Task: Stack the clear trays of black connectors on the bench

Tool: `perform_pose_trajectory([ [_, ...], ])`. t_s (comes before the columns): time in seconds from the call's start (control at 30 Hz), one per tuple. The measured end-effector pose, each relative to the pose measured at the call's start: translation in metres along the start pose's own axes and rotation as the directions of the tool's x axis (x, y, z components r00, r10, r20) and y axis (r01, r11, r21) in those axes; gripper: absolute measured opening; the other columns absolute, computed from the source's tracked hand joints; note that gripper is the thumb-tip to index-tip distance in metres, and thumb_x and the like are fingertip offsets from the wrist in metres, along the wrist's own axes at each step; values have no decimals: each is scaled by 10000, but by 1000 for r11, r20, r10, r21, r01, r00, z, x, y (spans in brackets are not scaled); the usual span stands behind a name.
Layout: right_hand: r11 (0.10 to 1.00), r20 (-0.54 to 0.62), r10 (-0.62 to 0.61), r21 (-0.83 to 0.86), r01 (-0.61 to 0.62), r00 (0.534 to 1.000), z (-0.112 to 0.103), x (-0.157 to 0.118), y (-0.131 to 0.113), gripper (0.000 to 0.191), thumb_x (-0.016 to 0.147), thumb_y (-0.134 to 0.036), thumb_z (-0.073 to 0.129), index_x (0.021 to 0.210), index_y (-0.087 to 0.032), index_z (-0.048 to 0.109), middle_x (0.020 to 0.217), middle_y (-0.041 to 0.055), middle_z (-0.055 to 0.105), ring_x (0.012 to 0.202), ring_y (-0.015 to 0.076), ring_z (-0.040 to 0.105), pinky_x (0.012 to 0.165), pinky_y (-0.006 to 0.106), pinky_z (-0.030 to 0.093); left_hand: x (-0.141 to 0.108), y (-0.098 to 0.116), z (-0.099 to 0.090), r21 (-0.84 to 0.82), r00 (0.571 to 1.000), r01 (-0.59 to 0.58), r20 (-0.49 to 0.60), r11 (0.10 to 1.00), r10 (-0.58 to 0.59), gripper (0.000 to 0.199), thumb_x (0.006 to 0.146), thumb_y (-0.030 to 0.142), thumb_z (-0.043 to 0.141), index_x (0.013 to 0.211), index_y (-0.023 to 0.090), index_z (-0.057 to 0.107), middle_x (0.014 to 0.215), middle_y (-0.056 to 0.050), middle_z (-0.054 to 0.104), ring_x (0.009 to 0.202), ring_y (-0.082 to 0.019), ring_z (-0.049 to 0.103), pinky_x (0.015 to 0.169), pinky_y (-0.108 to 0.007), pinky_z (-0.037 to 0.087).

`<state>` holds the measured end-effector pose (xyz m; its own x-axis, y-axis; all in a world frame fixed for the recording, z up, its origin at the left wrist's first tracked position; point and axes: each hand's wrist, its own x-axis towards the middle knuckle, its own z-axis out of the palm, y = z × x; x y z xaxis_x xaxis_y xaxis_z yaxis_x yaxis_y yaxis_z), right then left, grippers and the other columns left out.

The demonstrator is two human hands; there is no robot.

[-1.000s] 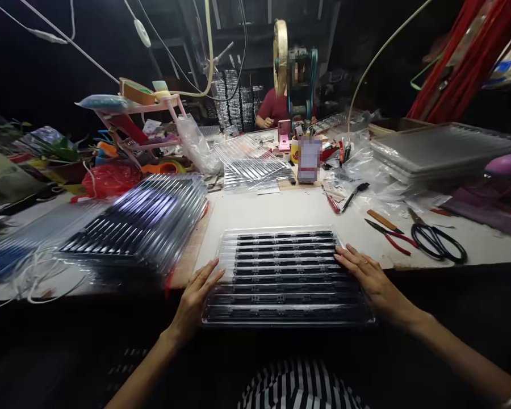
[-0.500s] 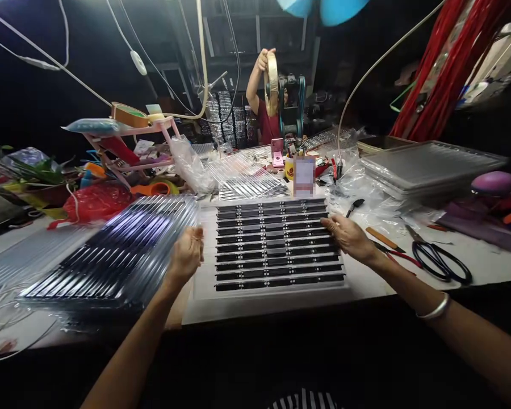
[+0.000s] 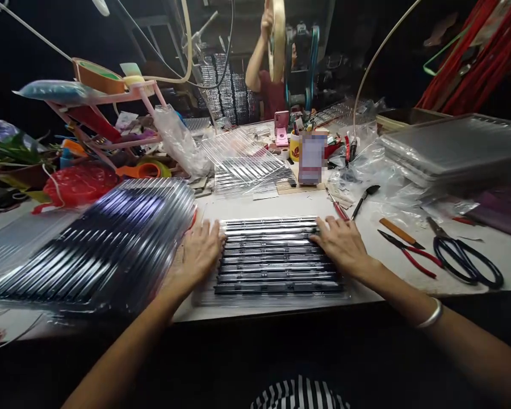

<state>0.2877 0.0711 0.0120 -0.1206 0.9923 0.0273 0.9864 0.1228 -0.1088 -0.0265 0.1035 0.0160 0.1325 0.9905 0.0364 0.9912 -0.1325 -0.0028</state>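
Note:
In front of me a clear plastic tray with several rows of black strips lies flat near the table's front edge. Glossy reflections run along its rows. My left hand rests on its left edge, fingers stretched forward and lying over the rim. At the right side, my right hand lies on the rim with its fingers extended and slightly apart. Both hands touch the tray and neither is wrapped round it; the thumbs' undersides are hidden. Beside my left arm is a stack of similar filled trays.
Pliers, scissors, an orange-handled blade and a black brush-like tool lie to the right. Clear trays are stacked behind them. A phone-like screen stands ahead. Across the table a person raises a large ring.
The tray's rows have turned from matte to glossy. Both hands have gone from gripping at the sides to lying with fingers stretched on its edges. The view has tilted down.

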Motion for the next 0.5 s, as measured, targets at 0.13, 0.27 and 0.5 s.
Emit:
perform_pose_trajectory([
  [0.13,960,87,-279,4,280,956,8,8,-25,636,937,-546,389,1454,-189,289,1527,141,161,1386,347,89,1078,554,130,-2,37,4,-42,955,-272,110,961,275,635,932,534,239,1472,202,202,1557,-114,124,1424,-304,68,1112,-544,90],
  [0.27,924,133,-383,46,380,914,10,16,-29,659,930,-615,323,1477,-270,197,1543,99,46,1391,335,-1,1085,569,78,-1,47,5,-96,912,-372,149,923,383,822,842,699,262,1484,209,108,1557,-123,0,1419,-322,-14,1095,-597,21],
  [0.5,891,53,-454,11,454,889,14,12,-26,594,926,-617,346,1451,-355,250,1534,106,83,1379,368,5,1051,630,104,-11,45,10,-29,911,-412,3,911,413,646,915,569,272,1441,194,298,1530,-144,195,1412,-301,147,1103,-585,98],
])
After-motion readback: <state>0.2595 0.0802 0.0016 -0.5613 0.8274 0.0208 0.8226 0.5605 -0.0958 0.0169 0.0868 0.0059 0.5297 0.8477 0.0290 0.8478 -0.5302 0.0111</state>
